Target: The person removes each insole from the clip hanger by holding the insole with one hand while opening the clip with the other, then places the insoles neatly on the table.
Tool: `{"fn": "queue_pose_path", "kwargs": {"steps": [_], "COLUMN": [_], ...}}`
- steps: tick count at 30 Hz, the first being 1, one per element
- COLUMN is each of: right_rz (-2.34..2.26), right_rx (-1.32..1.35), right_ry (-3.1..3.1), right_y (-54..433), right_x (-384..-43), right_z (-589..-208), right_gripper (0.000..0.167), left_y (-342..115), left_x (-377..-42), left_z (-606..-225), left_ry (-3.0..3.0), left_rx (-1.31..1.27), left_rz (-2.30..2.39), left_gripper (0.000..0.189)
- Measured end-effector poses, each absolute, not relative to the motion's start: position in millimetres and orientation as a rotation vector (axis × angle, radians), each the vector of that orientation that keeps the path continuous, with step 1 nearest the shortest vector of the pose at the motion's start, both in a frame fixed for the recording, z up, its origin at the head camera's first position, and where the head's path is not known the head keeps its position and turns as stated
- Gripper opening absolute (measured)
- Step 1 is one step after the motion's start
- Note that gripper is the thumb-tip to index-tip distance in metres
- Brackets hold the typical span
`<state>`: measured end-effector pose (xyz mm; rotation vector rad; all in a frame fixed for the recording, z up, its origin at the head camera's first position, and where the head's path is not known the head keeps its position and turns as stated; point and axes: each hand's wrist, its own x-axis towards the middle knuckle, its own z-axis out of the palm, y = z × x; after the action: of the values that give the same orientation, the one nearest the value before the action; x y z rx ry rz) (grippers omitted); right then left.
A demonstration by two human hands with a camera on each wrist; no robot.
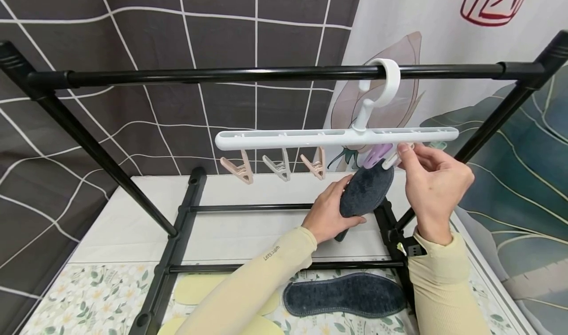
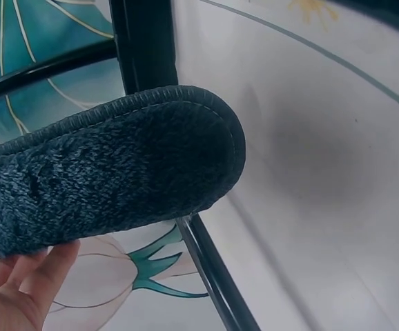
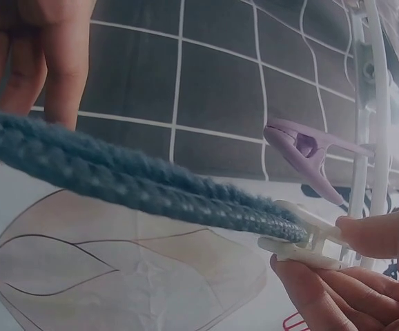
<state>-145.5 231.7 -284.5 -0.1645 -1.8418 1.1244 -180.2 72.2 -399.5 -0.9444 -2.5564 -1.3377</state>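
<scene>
A dark blue fuzzy insole (image 1: 367, 189) hangs tilted below the right half of a white clip hanger (image 1: 288, 138). My left hand (image 1: 330, 209) grips the insole by its middle, fingers on one side and thumb on the other; its rounded end sticks out in the left wrist view. With thumb and fingers, my right hand (image 1: 437, 182) pinches a white clip (image 3: 317, 241), whose jaws sit around the insole's upper end. Right beside that clip hangs a purple clip (image 3: 310, 148), apart from the insole in the right wrist view.
The hanger hooks over the top bar (image 1: 222, 75) of a black rack. Several other clips, including a pink one (image 1: 239, 168), dangle from its left half. Below lie a second dark insole (image 1: 346, 295) and pale yellow insoles (image 1: 199, 288) on a flowered cloth (image 1: 99, 295).
</scene>
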Motion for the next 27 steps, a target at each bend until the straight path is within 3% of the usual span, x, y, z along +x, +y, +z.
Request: {"fn": "queue_pose_path", "kwargs": {"steps": [27], "right_rz": [1.136], "right_rx": [-0.196], "right_ry": [-1.828], "right_y": [233], "right_x": [-147], "right_z": [-282], "right_gripper": [0.025], "left_y": [58], "left_x": [-181], "left_z": [-401], "left_ry": [-2.649], "left_rx": [-0.948], "left_rz": [-1.18], "left_gripper": [0.098]}}
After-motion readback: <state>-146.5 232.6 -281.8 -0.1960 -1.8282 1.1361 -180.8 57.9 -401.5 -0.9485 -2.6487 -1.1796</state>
